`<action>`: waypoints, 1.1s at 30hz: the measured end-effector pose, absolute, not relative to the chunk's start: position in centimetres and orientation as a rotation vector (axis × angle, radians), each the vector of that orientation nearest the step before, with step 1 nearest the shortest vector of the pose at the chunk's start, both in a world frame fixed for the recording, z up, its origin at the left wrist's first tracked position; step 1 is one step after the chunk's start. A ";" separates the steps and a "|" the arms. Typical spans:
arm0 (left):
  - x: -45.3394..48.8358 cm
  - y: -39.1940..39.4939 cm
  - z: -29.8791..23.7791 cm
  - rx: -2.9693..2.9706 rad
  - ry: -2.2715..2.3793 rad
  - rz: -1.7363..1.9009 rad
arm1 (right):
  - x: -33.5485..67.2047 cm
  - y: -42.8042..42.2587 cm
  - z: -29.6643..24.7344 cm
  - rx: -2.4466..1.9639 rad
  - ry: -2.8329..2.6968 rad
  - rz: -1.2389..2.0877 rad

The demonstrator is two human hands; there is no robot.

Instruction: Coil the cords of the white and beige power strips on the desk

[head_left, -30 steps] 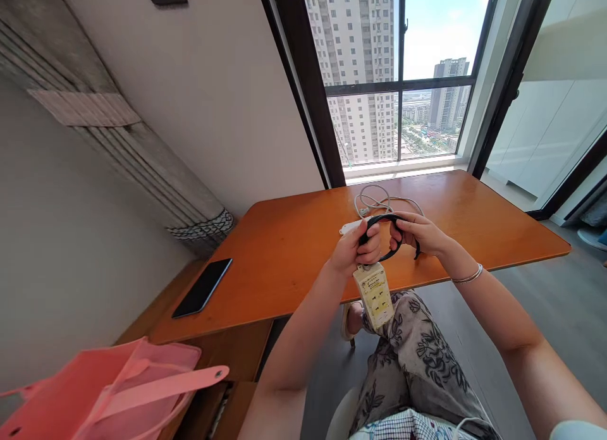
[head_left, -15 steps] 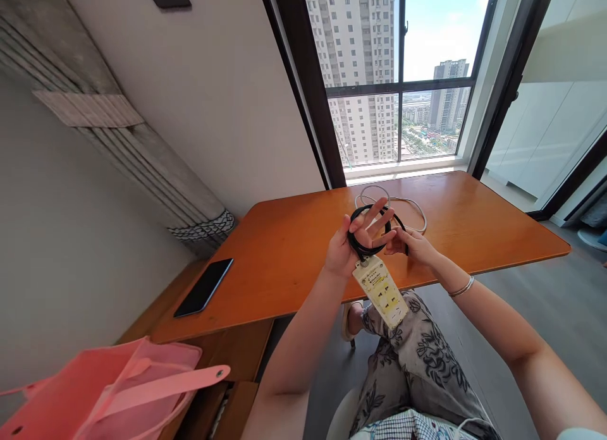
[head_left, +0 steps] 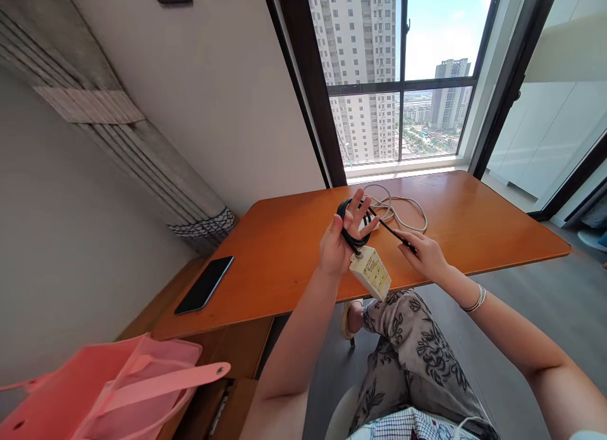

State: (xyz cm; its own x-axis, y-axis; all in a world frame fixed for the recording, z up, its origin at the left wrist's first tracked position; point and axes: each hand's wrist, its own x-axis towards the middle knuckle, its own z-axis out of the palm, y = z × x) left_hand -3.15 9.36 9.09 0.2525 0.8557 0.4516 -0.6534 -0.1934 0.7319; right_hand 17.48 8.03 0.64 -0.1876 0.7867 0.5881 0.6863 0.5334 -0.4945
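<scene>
My left hand [head_left: 342, 238] is raised over the near edge of the orange table [head_left: 284, 250]. Its fingers are spread, and a coil of black cable [head_left: 349, 232] is looped round them. A cream power strip [head_left: 370, 273] hangs from that coil just below the hand. My right hand [head_left: 424, 253] is to the right and pinches the free end of the black cable, which runs taut up to the coil.
A loose white cable [head_left: 396, 207] lies on the table behind my hands. A black phone [head_left: 203, 284] rests at the table's left near corner. A pink bag [head_left: 109, 389] sits at the lower left. Windows stand beyond the table, and my patterned trousers [head_left: 417, 351] show below.
My left hand has opened and risen with the cable wound round it. My right hand has drawn the free end out to the right. The power strip has swung up and tilted.
</scene>
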 end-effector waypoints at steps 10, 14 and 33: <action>-3.0 9.0 8.6 1.640 0.359 1.388 | 15.4 3.4 9.5 -1.014 -2.293 0.667; -3.0 7.9 9.2 1.703 0.442 1.318 | 14.8 3.2 9.3 -0.717 -1.844 1.284; -3.1 7.1 9.5 1.814 0.508 1.052 | 16.5 2.6 12.2 -0.657 -1.811 0.737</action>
State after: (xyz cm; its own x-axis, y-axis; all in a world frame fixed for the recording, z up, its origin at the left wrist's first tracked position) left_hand -3.14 7.12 9.52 0.5442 0.7137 0.4410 -0.0986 -0.4676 0.8784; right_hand 16.51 2.60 12.20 -0.3227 0.7267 0.6064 0.0968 0.6627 -0.7426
